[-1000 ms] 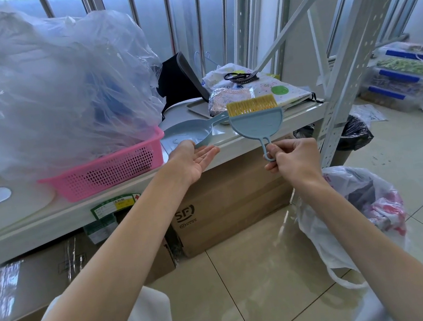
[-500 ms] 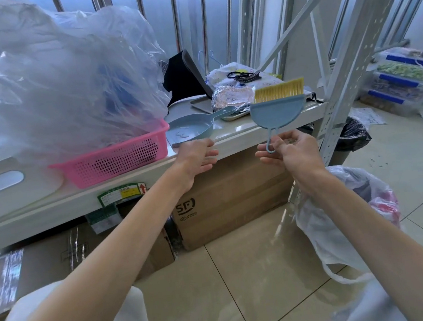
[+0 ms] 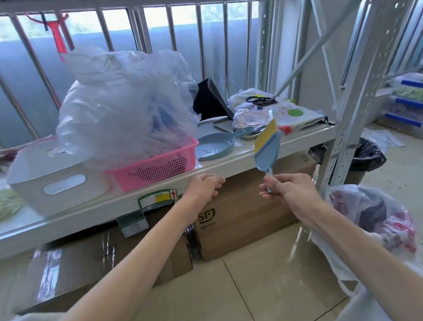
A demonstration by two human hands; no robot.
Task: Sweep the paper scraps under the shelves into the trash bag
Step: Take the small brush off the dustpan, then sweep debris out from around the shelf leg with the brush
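Two bare forearms reach forward from where I watch, over the tiled floor (image 3: 248, 294). My right hand (image 3: 290, 190) has its grip closed on the thin handle of a small blue hand brush (image 3: 267, 148), held upright and turned edge-on, yellow bristles at the top. My left hand (image 3: 204, 186) is curled loosely and holds nothing; it sits just below the front edge of the shelf (image 3: 232, 161).

Low at the right, beside my right forearm, a white trash bag (image 3: 367, 224) slumps on the floor with reddish and dark contents showing through. Behind the hands, two cardboard boxes (image 3: 244, 217) fill the space under the shelf. I cannot make out paper scraps beneath the shelf; small specks and sheets lie on the floor far right.

On the shelf, a matching blue dustpan (image 3: 215, 146) lies flat just behind the brush, its handle pointing right. Left of it stands a pink basket (image 3: 158, 167) heaped with clear plastic bags (image 3: 124, 109), then a white storage bin (image 3: 55, 177). A perforated metal upright (image 3: 353, 105) rises at the right, with a black-lined bin (image 3: 364, 155) behind it. Window bars close the background.
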